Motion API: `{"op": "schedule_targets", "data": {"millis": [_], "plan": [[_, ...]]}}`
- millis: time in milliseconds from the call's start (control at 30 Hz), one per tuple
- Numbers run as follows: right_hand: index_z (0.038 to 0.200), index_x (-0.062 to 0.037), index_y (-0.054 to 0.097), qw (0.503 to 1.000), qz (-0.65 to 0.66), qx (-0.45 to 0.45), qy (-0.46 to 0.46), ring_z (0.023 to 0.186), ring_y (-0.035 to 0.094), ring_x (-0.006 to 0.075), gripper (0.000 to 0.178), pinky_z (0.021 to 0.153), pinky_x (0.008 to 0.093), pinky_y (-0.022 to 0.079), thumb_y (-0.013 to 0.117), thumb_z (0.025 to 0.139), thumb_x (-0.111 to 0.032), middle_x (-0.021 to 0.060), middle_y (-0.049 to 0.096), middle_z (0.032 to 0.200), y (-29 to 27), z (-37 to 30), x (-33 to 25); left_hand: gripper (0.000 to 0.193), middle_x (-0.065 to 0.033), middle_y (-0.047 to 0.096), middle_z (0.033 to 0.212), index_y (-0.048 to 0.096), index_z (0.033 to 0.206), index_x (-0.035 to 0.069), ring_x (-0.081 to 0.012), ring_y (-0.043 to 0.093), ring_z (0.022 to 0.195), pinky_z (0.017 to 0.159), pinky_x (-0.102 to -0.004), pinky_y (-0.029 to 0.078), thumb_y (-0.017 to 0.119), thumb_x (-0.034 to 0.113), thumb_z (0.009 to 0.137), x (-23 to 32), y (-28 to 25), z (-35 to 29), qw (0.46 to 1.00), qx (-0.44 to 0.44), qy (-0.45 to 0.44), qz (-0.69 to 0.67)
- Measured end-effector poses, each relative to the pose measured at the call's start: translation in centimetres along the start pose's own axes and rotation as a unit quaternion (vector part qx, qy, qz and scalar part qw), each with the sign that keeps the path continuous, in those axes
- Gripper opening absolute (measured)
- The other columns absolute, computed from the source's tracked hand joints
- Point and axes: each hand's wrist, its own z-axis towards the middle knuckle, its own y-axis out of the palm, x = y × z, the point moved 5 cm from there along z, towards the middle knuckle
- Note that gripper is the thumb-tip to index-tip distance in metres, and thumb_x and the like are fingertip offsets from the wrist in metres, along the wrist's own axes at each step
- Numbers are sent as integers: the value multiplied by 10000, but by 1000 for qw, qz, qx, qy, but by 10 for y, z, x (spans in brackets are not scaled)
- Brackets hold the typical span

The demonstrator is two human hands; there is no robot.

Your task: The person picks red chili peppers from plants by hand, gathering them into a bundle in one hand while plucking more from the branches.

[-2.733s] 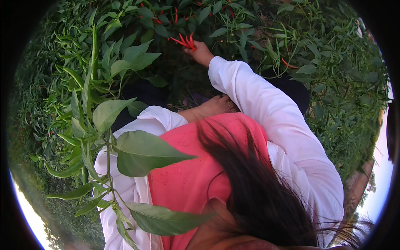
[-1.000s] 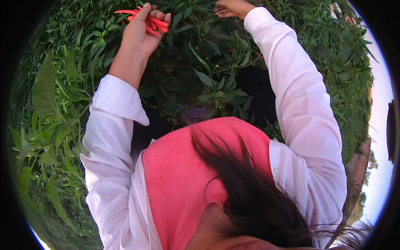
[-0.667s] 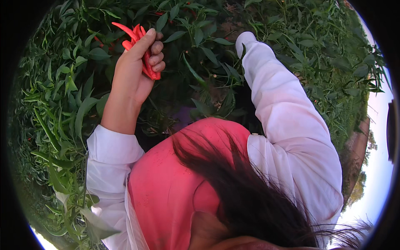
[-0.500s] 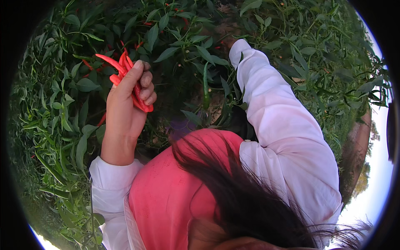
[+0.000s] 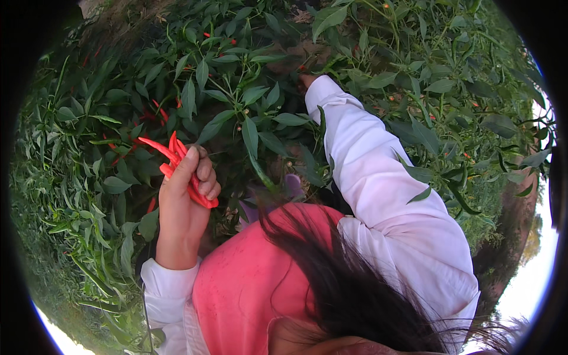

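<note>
A small bunch of ripe red chilli peppers (image 5: 173,155) is clasped in my left hand (image 5: 184,201), fingers curled round them and thumb on top. Their pointed ends stick out above the thumb, and the thick ends show below the fingers. My right hand (image 5: 306,81) reaches far forward among the chilli plants (image 5: 251,97). Only a dark bit of it shows past the white cuff; leaves and shadow hide its fingers. A speck of red lies just beyond it, too small to name. One green chilli (image 5: 260,174) hangs between my two arms.
More red chillies (image 5: 161,111) hang among leaves beyond my left hand. Long green chillies (image 5: 92,273) grow at the left. Leafy branches overlap my right sleeve (image 5: 378,160). Brown bare soil (image 5: 510,236) lies along the right edge, and something purple (image 5: 292,184) shows low between the plants.
The view has shifted, so the left hand with its chillies appears lower. My right arm has swung a little to the left, and leaves now cross its sleeve.
</note>
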Motion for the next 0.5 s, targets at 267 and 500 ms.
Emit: {"op": "schedule_targets", "data": {"millis": [267, 500], "plan": [[1013, 0, 567, 959, -280, 21, 36, 884, 617, 241, 234, 799, 346, 490, 534, 834, -147, 145, 610, 1050, 41, -56, 6, 126, 13, 452, 665, 499, 887, 71, -73, 393, 529, 488, -225, 317, 503, 196, 895, -4, 14, -7, 1000, -18, 6, 20], [991, -3, 577, 944, -327, 45, 17, 880, 615, 237, 216, 798, 350, 487, 541, 825, -137, 137, 615, 1040, 45, -70, 3, 126, 14, 456, 667, 500, 886, 78, -75, 399, 537, 494, -225, 321, 518, 203, 887, -9, 10, -17, 999, -29, 7, 18]]}}
